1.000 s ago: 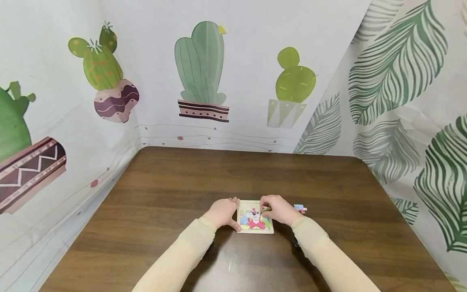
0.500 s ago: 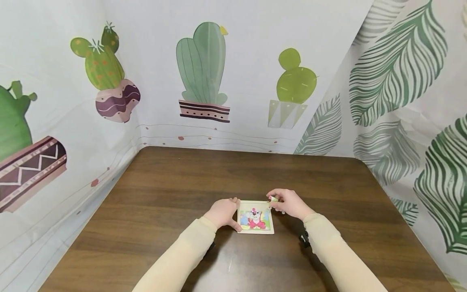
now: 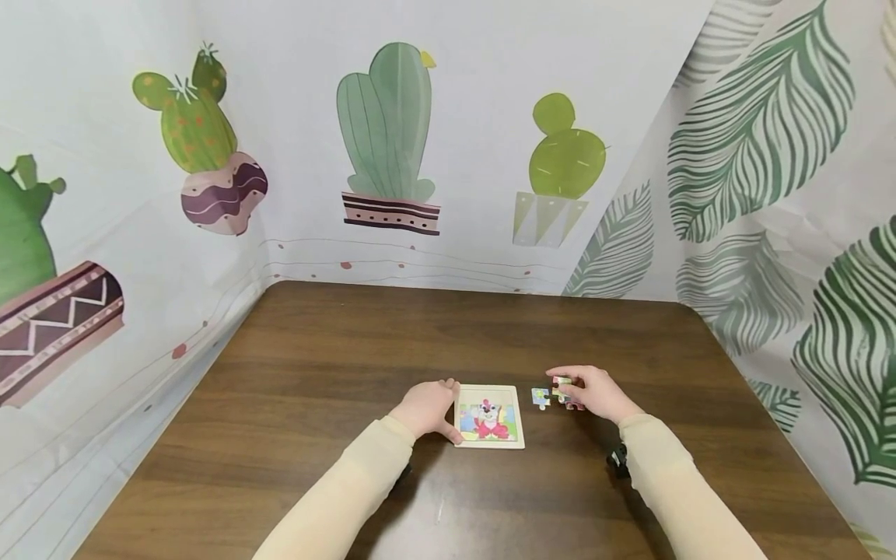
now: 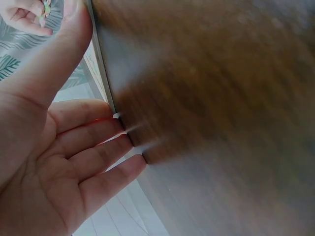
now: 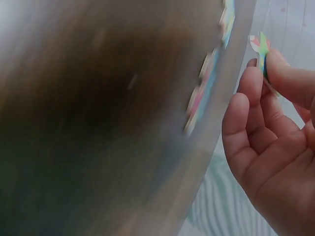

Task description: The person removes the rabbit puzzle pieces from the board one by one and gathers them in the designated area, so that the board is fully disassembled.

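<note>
A small pale wooden puzzle tray [image 3: 486, 387] lies on the table, its lower part filled with a picture of a white animal in pink. My left hand [image 3: 425, 408] spans the tray's left edge, thumb at the near corner and fingertips at the far one. In the left wrist view its fingers [image 4: 106, 189] are fairly straight. To the right of the tray, my right hand [image 3: 597, 393] pinches a colourful jigsaw piece [image 5: 263, 51] between thumb and fingertips, raised off the table. A blue-and-green jigsaw piece [image 3: 540, 397] and a pink one [image 3: 574, 405], partly covered by the hand, lie below.
The brown wooden table [image 3: 392, 334] extends around the tray on all sides. Behind it hangs a white cloth [image 3: 476, 155] printed with cacti, with large green leaves on the right.
My right hand has lifted the jigsaw piece from over the tray's upper right and carried it right, above the loose pieces. My left hand has stayed on the tray's left edge.
</note>
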The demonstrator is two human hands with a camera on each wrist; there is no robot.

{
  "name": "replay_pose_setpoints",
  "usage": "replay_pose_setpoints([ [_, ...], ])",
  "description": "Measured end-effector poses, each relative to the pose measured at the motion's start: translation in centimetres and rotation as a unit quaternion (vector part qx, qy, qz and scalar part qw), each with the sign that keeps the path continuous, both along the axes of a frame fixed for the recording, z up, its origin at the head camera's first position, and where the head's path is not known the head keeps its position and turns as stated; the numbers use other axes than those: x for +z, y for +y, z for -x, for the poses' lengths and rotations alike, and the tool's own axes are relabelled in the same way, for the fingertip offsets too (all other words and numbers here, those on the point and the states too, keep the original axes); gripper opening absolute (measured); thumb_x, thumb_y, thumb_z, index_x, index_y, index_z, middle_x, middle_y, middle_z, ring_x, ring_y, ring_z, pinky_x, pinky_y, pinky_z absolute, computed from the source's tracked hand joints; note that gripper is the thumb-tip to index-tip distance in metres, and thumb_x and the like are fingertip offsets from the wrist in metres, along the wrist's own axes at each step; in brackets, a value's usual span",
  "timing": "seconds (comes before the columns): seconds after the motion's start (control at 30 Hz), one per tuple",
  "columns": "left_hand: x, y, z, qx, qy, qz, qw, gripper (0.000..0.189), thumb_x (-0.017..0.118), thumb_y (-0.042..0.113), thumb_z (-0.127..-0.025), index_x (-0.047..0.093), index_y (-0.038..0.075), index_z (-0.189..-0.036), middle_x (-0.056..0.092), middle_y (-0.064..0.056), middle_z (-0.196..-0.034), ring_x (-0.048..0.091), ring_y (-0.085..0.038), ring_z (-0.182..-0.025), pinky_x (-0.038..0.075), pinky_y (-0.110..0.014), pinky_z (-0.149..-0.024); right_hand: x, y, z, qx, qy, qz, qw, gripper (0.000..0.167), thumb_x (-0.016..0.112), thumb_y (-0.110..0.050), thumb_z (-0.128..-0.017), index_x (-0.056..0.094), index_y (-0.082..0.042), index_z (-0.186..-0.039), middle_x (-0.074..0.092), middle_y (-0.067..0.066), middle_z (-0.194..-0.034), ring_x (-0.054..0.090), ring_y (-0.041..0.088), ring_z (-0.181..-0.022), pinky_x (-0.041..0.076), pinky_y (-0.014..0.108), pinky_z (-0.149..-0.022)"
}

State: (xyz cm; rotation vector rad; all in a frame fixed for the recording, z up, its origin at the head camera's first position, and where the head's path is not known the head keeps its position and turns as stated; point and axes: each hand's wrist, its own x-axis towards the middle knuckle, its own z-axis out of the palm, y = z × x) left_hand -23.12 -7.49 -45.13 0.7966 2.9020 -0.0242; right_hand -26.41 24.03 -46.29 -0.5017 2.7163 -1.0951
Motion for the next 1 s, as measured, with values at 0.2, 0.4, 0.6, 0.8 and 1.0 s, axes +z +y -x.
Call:
replay_pose_setpoints([
  [0.2, 0.1, 0.0, -0.1, 0.004, -0.005, -0.006, 1.0, 0.098, 0.08, 0.055, -0.06, 0.051, -0.002, -0.134, 0.054, -0.016, -0.135, 0.056, -0.025, -0.12, 0.049, -0.03, -0.094, -0.3, 2.4, -0.2, -0.024, 0.008, -0.01, 0.9996, 0.022, 0.065, -0.001, -0.086, 0.063, -0.003, -0.107, 0.063, 0.004, -0.077, 0.06, 0.017, -0.066, 0.049, 0.028, -0.058],
  [0.4, 0.0, 0.1, 0.0, 0.004, -0.007, -0.004, 1.0, 0.099, 0.08, 0.056, -0.061, 0.05, -0.001, -0.135, 0.053, -0.015, -0.136, 0.055, -0.024, -0.121, 0.049, -0.03, -0.094, -0.3, 3.8, -0.6, -0.044, 0.015, -0.032, 0.9984, 0.017, 0.065, -0.002, -0.087, 0.065, -0.006, -0.103, 0.06, 0.003, -0.077, 0.056, 0.017, -0.066, 0.045, 0.029, -0.058],
  [0.6, -0.2, 0.0, 0.2, 0.008, -0.009, 0.002, 0.9999, 0.1, 0.079, 0.058, -0.06, 0.049, -0.001, -0.136, 0.052, -0.015, -0.137, 0.054, -0.024, -0.123, 0.047, -0.03, -0.096, -0.5, 4.4, -0.6, -0.052, 0.021, -0.052, 0.9971, 0.016, 0.065, -0.003, -0.087, 0.067, -0.005, -0.102, 0.056, 0.003, -0.075, 0.05, 0.016, -0.064, 0.04, 0.028, -0.056],
  [0.8, -0.2, 0.0, 0.1, 0.01, -0.013, -0.003, 0.9999, 0.099, 0.079, 0.057, -0.061, 0.049, 0.0, -0.136, 0.052, -0.015, -0.138, 0.053, -0.024, -0.124, 0.047, -0.03, -0.096, -0.8, 4.9, -0.8, -0.054, 0.013, -0.06, 0.9966, 0.017, 0.066, -0.003, -0.085, 0.067, -0.002, -0.102, 0.056, 0.003, -0.073, 0.048, 0.016, -0.064, 0.039, 0.028, -0.057],
  [1.0, -0.2, 0.0, 0.1, 0.01, -0.015, -0.006, 0.9998, 0.1, 0.079, 0.057, -0.06, 0.049, -0.001, -0.136, 0.051, -0.015, -0.138, 0.052, -0.024, -0.124, 0.047, -0.03, -0.097, -0.6, 5.7, -1.0, -0.06, 0.0, -0.05, 0.9969, 0.014, 0.067, -0.004, -0.084, 0.063, -0.001, -0.097, 0.057, 0.001, -0.069, 0.054, 0.015, -0.062, 0.041, 0.027, -0.055],
])
